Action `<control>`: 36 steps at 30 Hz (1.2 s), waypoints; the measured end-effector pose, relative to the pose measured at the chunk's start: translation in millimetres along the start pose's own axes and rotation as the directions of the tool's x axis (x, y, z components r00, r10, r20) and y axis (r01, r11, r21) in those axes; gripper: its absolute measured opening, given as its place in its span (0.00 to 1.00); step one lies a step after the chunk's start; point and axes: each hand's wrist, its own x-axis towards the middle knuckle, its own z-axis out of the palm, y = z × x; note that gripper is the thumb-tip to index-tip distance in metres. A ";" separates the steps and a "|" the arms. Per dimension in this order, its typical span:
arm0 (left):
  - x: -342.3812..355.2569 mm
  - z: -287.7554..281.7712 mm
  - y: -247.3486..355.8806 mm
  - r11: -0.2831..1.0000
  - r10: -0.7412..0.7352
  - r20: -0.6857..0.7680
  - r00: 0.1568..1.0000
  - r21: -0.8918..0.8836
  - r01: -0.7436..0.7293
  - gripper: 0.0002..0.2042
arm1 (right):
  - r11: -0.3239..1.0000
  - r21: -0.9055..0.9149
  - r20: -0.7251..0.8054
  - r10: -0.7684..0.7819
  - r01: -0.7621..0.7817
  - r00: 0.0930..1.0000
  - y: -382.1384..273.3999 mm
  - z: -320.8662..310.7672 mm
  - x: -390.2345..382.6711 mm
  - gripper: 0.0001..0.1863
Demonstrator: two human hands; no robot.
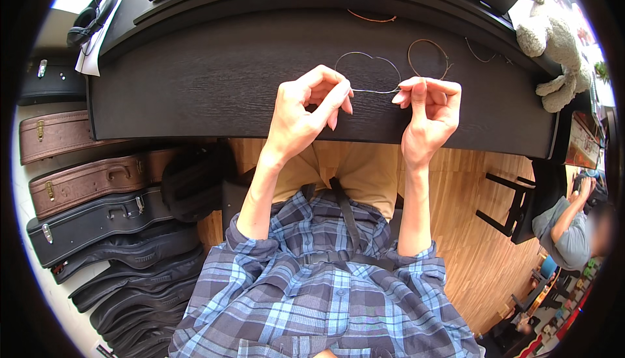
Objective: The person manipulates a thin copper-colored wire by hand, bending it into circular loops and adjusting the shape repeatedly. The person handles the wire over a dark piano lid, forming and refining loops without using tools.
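Over the black wood-grained desk-like surface (215, 65), a thin silvery wire (374, 91) runs between my two hands. Its slack curves up in a loop beyond them. My left hand (306, 107) pinches the wire with thumb and fingertips. On the other side, my right hand (430, 110) is closed on it too, thumb against the fingers. Just past my right hand lies a brown round cord loop (428, 40). An orange-brown cord (372, 18) rests farther back, and a thin pale cord (480, 56) lies to the right.
A grey plush toy (553, 45) sits at the right end, headphones (94, 16) at the far left. Brown instrument cases (84, 182) and black ones line the left. A black stool (514, 205) and another person (563, 231) are at the right.
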 end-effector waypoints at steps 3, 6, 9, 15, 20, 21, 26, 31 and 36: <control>-0.7 -0.5 1.4 1.000 0.016 0.005 1.000 0.011 -0.016 0.04 | 0.996 -0.028 -0.066 0.077 -0.079 0.995 -4.6 3.2 0.5 0.07; -1.5 -2.2 1.8 1.000 0.028 0.010 1.000 0.010 -0.029 0.04 | 0.983 -0.110 -0.086 0.138 -0.147 0.987 -8.5 5.7 2.8 0.05; -0.2 -2.0 -0.5 0.998 0.059 0.032 0.998 -0.021 -0.058 0.03 | 0.978 -0.122 -0.082 0.158 -0.167 0.984 -9.2 7.8 4.5 0.05; -0.4 -3.5 -1.2 0.995 0.088 0.062 0.994 0.049 -0.091 0.03 | 0.951 -0.194 -0.024 0.243 -0.243 0.970 -10.0 7.9 3.7 0.06; 0.2 -2.6 -1.3 0.997 0.064 0.037 0.997 0.037 -0.065 0.03 | 0.946 -0.227 0.055 0.248 -0.230 0.967 -11.7 10.1 3.8 0.06; 0.3 -2.6 -1.7 0.997 0.065 0.039 0.997 0.033 -0.066 0.03 | 0.940 -0.241 0.058 0.262 -0.241 0.963 -12.4 10.2 4.0 0.06; -0.1 -2.3 -3.7 0.998 0.070 0.024 0.997 -0.003 -0.070 0.03 | 0.935 -0.253 0.063 0.272 -0.248 0.960 -13.6 10.7 4.3 0.07; 0.2 -1.0 -3.9 0.997 0.075 -0.020 0.997 -0.007 -0.075 0.03 | 0.927 -0.308 0.123 0.260 -0.213 0.958 -11.3 12.2 4.6 0.07; 0.4 -0.6 -3.2 0.999 0.053 -0.055 0.997 0.010 -0.052 0.04 | 0.904 -0.408 0.212 0.228 -0.126 0.950 -12.4 10.6 3.7 0.07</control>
